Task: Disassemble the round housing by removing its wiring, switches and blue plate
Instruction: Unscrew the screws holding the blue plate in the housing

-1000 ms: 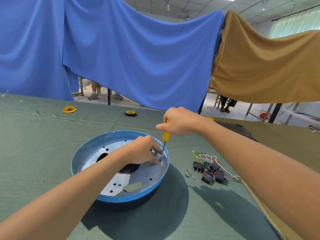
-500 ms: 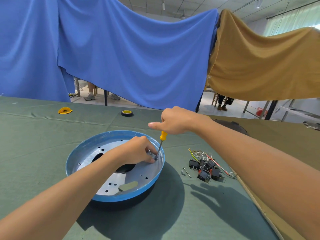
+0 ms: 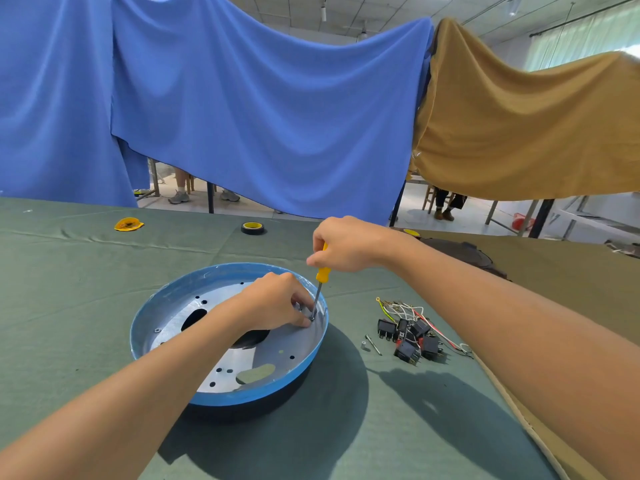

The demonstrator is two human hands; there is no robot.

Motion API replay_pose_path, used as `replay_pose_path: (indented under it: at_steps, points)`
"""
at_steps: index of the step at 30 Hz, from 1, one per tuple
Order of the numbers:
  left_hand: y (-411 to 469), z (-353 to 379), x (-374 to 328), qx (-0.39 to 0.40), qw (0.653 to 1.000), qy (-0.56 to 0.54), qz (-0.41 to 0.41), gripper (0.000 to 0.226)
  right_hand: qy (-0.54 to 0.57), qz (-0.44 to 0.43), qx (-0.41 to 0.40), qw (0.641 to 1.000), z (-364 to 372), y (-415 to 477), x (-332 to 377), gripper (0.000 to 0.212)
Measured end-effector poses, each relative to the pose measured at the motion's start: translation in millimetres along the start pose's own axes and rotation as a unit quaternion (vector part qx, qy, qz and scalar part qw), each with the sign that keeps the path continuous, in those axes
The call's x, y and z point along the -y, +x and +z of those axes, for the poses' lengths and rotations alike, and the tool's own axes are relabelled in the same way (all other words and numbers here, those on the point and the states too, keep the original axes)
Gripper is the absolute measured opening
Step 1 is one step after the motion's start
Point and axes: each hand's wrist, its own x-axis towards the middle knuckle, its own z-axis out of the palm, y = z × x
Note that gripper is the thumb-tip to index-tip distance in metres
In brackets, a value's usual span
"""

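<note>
Right hand [image 3: 346, 244] regripped screwdriver [image 3: 323, 274], left hand [image 3: 273, 303] hides screw

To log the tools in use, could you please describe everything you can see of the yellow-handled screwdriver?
The screwdriver is slim: a yellow, plastic-looking handle and a thin bare metal shaft. The right hand grips the handle from above, hiding most of it. It stands nearly upright, tip down on the silvery inside of the blue plate, near its right rim. Curled fingers of the left hand sit beside the tip, whose type is too small to tell.
</note>
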Motion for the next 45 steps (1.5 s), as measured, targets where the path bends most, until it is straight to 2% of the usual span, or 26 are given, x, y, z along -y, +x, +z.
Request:
replay_pose_path:
  at_steps: [4,7,9,11,14,16,21,34,37,40,45]
  points:
    - [3,2,-4,-0.010,1.000,0.013,-0.019,0.017,0.015,-0.015,0.031,0.999,-6,-3,-1,0.009]
    - [3,3,-6,-0.021,0.999,0.018,-0.034,0.014,0.012,-0.015,0.042,0.999,-9,-3,-3,0.014]
    - [4,3,-7,-0.030,0.999,0.024,-0.034,0.010,0.002,-0.008,0.035,0.999,-7,-3,-4,0.037]
    - [4,4,-8,-0.039,0.998,0.032,-0.038,0.010,0.003,-0.010,0.013,1.000,-4,-3,-5,0.045]
    - [3,5,-9,-0.047,0.997,0.037,-0.044,0.014,0.013,-0.032,-0.006,0.999,-2,-4,-7,0.017]
    - [4,6,-10,-0.042,0.997,0.040,-0.041,0.017,0.011,-0.036,-0.008,0.999,-3,-5,-7,0.006]
    - [3,3,-7,-0.015,0.999,0.023,-0.024,0.007,0.008,-0.047,-0.005,0.999,-4,-5,-10,0.009]
    - [0,9,-8,-0.053,0.997,0.045,-0.021,0.011,0.040,-0.071,-0.016,0.997,-3,-2,-16,0.015]
    - [0,10,-8,-0.062,0.996,0.053,-0.020,0.009,0.037,-0.066,-0.023,0.997,-1,-3,-14,0.012]
    - [0,12,-9,-0.066,0.996,0.064,-0.011,0.011,-0.012,-0.037,-0.048,0.998,3,0,-14,0.037]
    - [1,16,-9,-0.074,0.992,0.103,-0.007,0.018,0.004,-0.068,-0.032,0.997,-2,-3,-12,0.011]
